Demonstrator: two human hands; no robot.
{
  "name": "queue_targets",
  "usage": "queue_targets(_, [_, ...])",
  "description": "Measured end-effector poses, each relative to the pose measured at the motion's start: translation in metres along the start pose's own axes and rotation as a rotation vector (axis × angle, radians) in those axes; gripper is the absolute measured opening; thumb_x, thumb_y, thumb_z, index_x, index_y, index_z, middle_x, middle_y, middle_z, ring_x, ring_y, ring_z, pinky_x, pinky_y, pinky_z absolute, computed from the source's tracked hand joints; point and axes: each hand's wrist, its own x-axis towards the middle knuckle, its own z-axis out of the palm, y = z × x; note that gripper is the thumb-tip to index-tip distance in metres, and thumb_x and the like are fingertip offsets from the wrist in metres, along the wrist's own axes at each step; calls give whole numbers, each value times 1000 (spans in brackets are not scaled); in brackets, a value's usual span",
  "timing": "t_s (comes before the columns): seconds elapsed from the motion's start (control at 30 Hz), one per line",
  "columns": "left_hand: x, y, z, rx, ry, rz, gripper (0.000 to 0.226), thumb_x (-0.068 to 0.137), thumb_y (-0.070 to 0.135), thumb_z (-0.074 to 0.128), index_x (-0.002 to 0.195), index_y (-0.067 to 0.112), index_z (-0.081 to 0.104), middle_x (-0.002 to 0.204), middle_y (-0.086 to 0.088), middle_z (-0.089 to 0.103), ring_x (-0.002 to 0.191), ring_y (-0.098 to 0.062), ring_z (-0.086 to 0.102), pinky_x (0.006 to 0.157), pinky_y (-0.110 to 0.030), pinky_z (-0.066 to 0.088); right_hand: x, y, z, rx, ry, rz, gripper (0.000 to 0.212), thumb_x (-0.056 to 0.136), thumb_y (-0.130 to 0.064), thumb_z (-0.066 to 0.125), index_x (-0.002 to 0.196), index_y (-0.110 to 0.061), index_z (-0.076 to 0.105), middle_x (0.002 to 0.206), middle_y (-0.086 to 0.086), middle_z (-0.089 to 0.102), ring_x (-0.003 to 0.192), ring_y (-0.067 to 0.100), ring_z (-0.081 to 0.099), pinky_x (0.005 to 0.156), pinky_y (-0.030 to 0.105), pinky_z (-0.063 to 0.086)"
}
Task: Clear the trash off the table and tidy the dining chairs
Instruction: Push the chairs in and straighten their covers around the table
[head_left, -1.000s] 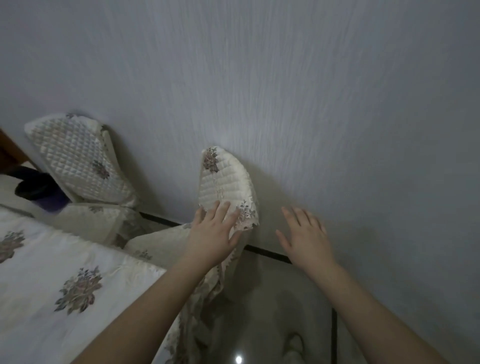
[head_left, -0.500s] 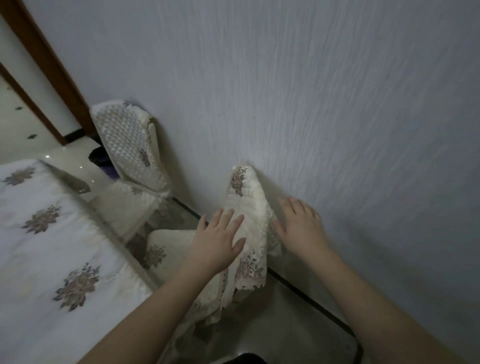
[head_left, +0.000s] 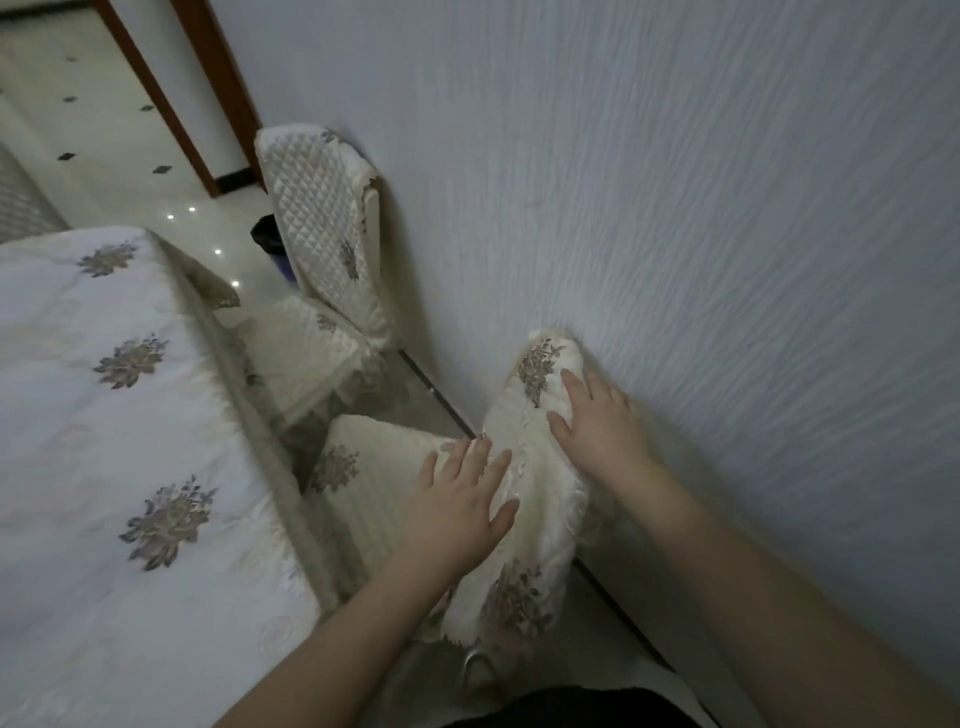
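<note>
- I'm looking down at the near chair (head_left: 524, 499), its cream quilted cover facing me and the top of its backrest touching the wall (head_left: 727, 208).
- My left hand (head_left: 462, 504) lies flat on the front of the backrest, fingers straight and spread; that grip is apart, clamped on nothing.
- My right hand (head_left: 597, 421) rests on the wall side of the backrest near its top, fingers straight against the cover, just beside the floral patch; this grip is apart too.
- The near chair's seat cushion (head_left: 363, 483) pokes out between the backrest and the worktop edge.
- The far chair (head_left: 327, 239) stands further along the same wall, upright, its diamond-quilted back close against the wall.
- The worktop (head_left: 104, 415) fills the left of my view under a white cloth with grey-brown embroidered flowers; its fringe hangs beside the near chair's seat.
- A dark bin (head_left: 267, 234) sits on the floor behind the far chair, mostly hidden.
- A brown door frame (head_left: 208, 88) rises at top left, with pale glossy tiles (head_left: 104, 135) beyond.
- I can read no brand, label or lettering anywhere; the only markings are floral embroidery.
</note>
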Motion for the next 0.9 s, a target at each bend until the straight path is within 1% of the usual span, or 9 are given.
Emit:
queue_targets(0.17, [6,6,7,-14,-53,-94,65,93,62,17,151,32,20,160,6,18,147,-21,11,118,-50,12,31,8,13,198,-54,-33,75,96,-48,41,153,-16,5,158,9,21,142,29,24,113,45,23])
queue_targets(0.33, [16,23,-1,-69,76,-255,62,90,59,29,145,30,36,151,2,39,142,-22,30,114,-50,25,58,21,25,378,-184,-22,82,93,-45,49,153,-14,3,160,14,6,142,34,23,113,44,28])
queue_targets(0.37, [16,28,1,-67,58,-284,62,91,60,27,146,31,33,153,4,35,144,-21,26,115,-50,22,61,23,28,439,-228,12,84,92,-46,51,153,-16,0,160,16,7,140,36,26,112,45,30])
queue_targets(0.5, [5,56,14,-109,-133,-377,67,91,68,12,151,39,9,160,7,15,147,-17,13,116,-50,15,65,25,34,628,-293,98,90,89,-34,56,152,-22,-7,143,20,41,121,38,48,95,39,40])
queue_targets(0.6, [-5,75,23,-298,-307,-430,63,94,65,10,151,42,-3,161,10,11,145,-14,18,114,-50,19,70,25,33,627,-291,58,93,87,-26,59,153,-19,-6,145,18,39,122,36,48,95,37,41])
queue_targets(0.67, [-12,83,26,-404,-317,-439,71,91,70,21,151,40,-1,160,10,16,142,-15,27,112,-45,27,72,22,34,610,-290,25,94,86,-24,60,153,-16,-5,149,18,33,126,36,45,98,38,39])
queue_targets(0.77, [-20,86,32,-554,-269,-504,92,77,75,50,150,38,8,153,6,35,128,-18,47,103,-37,42,75,13,35,601,-290,-5,93,86,-21,61,153,-13,-3,151,19,27,131,35,38,104,37,35])
queue_targets(0.83, [-19,87,37,-536,-232,-528,92,76,60,61,149,39,10,146,4,45,120,-19,54,96,-34,47,82,8,35,585,-293,-12,93,86,-22,62,153,-14,-2,150,19,28,131,36,39,104,39,36])
queue_targets(0.9, [-14,90,38,-526,-190,-554,88,80,45,61,150,37,9,145,1,46,120,-22,54,95,-32,46,94,5,34,551,-301,-28,94,85,-24,63,153,-15,-2,148,20,31,129,37,41,104,42,38])
